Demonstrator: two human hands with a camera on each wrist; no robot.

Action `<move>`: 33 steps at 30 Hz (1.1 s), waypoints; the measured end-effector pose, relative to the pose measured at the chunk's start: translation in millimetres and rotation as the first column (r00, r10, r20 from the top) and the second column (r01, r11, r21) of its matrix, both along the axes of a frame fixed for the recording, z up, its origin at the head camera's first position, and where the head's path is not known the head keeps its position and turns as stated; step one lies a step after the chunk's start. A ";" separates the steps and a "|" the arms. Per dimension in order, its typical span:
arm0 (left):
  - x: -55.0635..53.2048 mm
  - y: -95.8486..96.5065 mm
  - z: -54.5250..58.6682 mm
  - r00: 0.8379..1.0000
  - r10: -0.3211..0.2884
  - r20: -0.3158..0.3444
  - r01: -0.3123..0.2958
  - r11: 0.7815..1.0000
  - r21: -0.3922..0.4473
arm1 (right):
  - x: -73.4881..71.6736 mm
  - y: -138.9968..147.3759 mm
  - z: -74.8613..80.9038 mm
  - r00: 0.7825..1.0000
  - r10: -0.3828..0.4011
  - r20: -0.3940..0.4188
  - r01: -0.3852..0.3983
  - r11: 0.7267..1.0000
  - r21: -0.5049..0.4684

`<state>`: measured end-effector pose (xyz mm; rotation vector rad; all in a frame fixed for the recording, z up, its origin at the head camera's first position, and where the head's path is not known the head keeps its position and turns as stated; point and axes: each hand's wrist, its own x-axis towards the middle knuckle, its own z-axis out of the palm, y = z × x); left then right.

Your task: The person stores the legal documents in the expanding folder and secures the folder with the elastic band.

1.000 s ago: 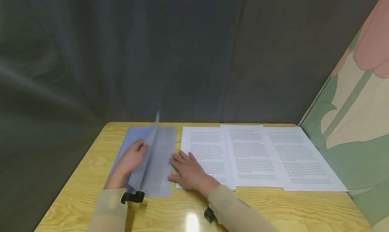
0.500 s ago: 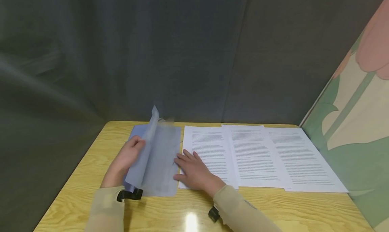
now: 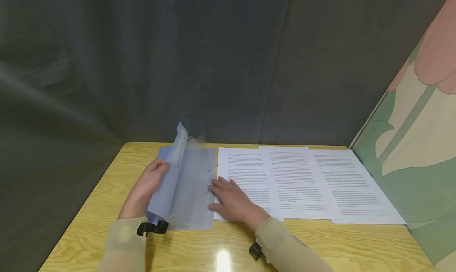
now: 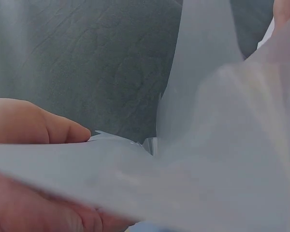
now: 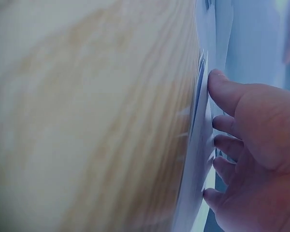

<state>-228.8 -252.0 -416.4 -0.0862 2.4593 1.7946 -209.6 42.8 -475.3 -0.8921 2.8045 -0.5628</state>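
A translucent bluish plastic folder (image 3: 196, 193) lies spread on the left side of the table. My left hand (image 3: 146, 185) pinches its raised leaves (image 3: 165, 193), thumb above and fingers beneath in the left wrist view, where the clear plastic (image 4: 222, 145) bends up. The leaves curve over toward the left. My right hand (image 3: 233, 200), fingers spread, rests on the near-left part of a stack of printed pages (image 3: 246, 161), fingertips at the folder's right edge. In the right wrist view the thumb and fingertips touch the paper stack (image 5: 195, 140).
Two more printed paper stacks, a middle one (image 3: 295, 181) and a right one (image 3: 356, 185), lie side by side, edges overlapping. A dark curtain (image 3: 199, 66) hangs behind the wooden table (image 3: 189, 252). A flower-patterned cloth (image 3: 409, 145) stands along the right side.
The raised leaves have curled further over toward the left in my left hand. The folder and my right hand appear slightly further right, with the left paper stack shifted a little too.
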 end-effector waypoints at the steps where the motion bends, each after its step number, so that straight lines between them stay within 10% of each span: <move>1: -0.7 1.0 -0.6 1.000 0.001 -0.003 -0.001 1.000 0.008 | -0.1 1.8 -0.2 1.000 0.000 -0.002 0.000 1.000 -0.004; 17: -3.3 12.2 -1.1 1.000 0.020 -0.022 -0.020 1.000 0.008 | 0.6 40.3 -0.1 0.984 -0.124 -0.127 0.106 0.984 -0.140; 33: 0.1 16.8 -1.0 1.000 0.015 -0.010 -0.015 0.999 0.041 | -9.8 95.7 5.8 0.865 -0.469 -0.182 0.442 0.881 -0.167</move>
